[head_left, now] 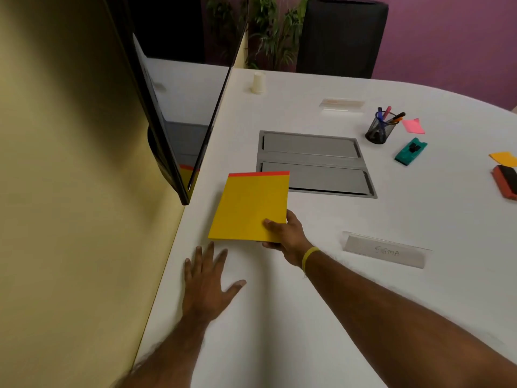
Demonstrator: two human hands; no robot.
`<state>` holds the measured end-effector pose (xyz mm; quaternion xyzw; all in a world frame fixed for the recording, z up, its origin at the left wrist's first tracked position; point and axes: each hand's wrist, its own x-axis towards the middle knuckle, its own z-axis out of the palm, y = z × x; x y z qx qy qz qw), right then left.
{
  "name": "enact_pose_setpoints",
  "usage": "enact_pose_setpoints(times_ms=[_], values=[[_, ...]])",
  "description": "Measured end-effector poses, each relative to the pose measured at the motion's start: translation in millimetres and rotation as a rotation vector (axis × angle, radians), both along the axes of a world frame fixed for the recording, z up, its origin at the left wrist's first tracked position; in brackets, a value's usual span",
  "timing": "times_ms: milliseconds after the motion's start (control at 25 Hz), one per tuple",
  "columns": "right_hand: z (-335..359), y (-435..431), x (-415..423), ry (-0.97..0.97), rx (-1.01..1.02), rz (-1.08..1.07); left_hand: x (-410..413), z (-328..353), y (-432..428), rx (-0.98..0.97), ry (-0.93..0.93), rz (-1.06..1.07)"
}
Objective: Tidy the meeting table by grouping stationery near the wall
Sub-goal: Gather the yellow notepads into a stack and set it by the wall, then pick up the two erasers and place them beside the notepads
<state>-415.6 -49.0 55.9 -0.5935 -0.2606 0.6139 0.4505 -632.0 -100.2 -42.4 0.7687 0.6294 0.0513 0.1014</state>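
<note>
A yellow notepad (247,208) with a red top strip is held just above the white table (307,303), close to the yellow wall (70,219). My right hand (285,233) grips its near right corner, thumb on top. My left hand (205,281) lies flat on the table with fingers spread, just in front of the pad and apart from it. Farther right stand a black mesh pen cup (380,130) with several pens, pink sticky notes (413,126), a green eraser (410,151), orange sticky notes (505,159) and a red eraser (507,182).
A wall-mounted screen (165,121) overhangs the table's left edge. A grey cable hatch (313,163) is set into the tabletop. Two clear name holders (386,250) (342,103), a paper cup (258,82), a black chair (341,37) and a plant (268,32) are also here.
</note>
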Motion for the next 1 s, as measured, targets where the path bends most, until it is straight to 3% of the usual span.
enact_pose_setpoints(times_ms=[480,840,1000], values=[[-67,128,-58,-0.008,-0.035,0.053,0,-13,21,0.057,0.034,0.049],[-74,134,-56,-0.854,0.023,0.273,-1,-16,22,0.070,0.054,0.056],[-75,96,-46,-0.888,0.063,0.245,0,-15,21,0.076,0.050,0.052]])
